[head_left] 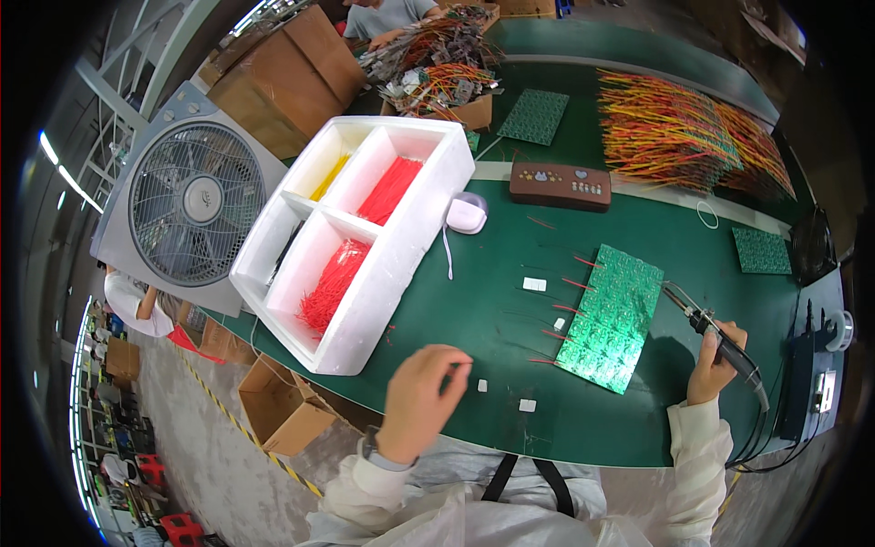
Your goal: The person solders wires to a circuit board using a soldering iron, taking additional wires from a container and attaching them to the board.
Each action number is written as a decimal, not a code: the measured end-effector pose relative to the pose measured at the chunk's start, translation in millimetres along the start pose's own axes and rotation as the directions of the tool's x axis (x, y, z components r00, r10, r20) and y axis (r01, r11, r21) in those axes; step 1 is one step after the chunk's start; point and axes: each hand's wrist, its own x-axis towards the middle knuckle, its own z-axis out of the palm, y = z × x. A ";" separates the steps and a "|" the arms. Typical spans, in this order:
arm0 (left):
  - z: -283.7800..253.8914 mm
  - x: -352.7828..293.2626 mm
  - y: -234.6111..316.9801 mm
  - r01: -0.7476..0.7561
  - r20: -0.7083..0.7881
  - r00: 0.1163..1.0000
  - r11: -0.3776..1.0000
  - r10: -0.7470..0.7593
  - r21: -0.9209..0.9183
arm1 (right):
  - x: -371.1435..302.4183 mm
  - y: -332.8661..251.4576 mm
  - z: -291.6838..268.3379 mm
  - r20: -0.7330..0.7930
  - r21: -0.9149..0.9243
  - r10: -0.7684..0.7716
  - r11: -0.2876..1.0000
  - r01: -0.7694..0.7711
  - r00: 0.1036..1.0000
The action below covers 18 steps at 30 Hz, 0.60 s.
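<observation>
My right hand grips a soldering iron with a metal feed arm. Its tip is over the upper right edge of a green circuit board panel. Several short red wires stick out from the panel's left side. My left hand is raised left of the panel, thumb and forefinger pinched together; whatever is between them is too small to make out. Beside that hand stands a white foam box with compartments of red wires and yellow wires.
A soldering station stands at the right edge. Behind the panel are a brown pencil case, a pale earbud case and a heap of wired boards. A box fan is at the left. Another person sits at the far side.
</observation>
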 end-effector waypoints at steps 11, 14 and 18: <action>-136.5 203.1 -157.7 -0.091 -0.353 0.932 0.996 0.086 0.003 | 1.0 13.4 0.5 -0.086 -0.061 0.031 0.997 -0.037 0.996; -119.7 254.9 -239.5 0.180 -0.386 0.915 0.974 -0.115 0.138 | -0.8 12.5 3.7 -0.115 -0.132 -0.043 0.991 0.028 0.992; -104.8 263.7 -257.1 0.315 -0.181 0.945 0.904 -0.271 0.291 | -2.6 -2.7 10.8 -0.188 -0.177 0.174 0.962 -0.208 0.967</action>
